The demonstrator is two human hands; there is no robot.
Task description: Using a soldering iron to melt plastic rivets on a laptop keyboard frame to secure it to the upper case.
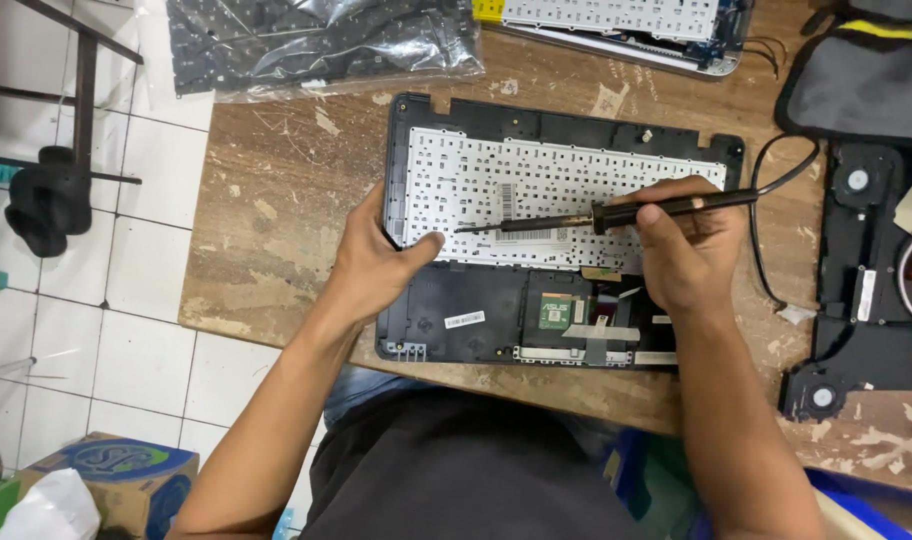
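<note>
An upturned laptop palmrest (476,320) lies on the worn wooden surface (276,220), its white keyboard backing (536,180) facing up. The left hand (376,262) grips the palmrest's left edge, thumb pressed on the backing. The right hand (681,250) is closed around a soldering iron (616,212), tip pointing left over the backing. A bagged keyboard (316,40) lies at far left.

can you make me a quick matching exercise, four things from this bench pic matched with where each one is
Things:
1. soldering iron
2. bagged keyboard
3. laptop palmrest
4. cardboard box

Places:
a. on the floor, lower left
b. in the right hand
c. steadied at its left edge by the left hand
d. top of the table, in clear plastic

Pairs: 1-b, 2-d, 3-c, 4-a
</note>
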